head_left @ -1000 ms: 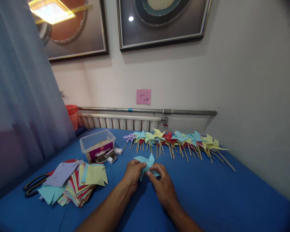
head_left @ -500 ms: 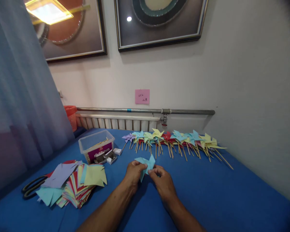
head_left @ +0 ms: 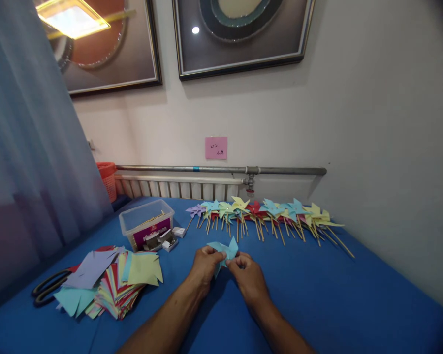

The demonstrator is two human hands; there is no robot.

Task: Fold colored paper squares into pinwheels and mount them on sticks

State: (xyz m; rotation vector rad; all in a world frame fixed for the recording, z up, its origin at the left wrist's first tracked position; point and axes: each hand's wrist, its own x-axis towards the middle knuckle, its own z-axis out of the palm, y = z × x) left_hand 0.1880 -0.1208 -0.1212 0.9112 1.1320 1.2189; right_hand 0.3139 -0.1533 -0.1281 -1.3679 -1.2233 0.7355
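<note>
- Two hands, left hand and right hand, pinch the blue paper pinwheel shut-fingered, above the blue table.
- Many finished pinwheels lie behind.
- Lots of cut paper waits.

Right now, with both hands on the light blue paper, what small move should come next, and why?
Probably pinch the folded tips together at the centre. Both hands, left and right, hold the blue paper just above the cloth, its points only partly gathered. It has no stick, unlike the finished pinwheels by the wall.
</note>
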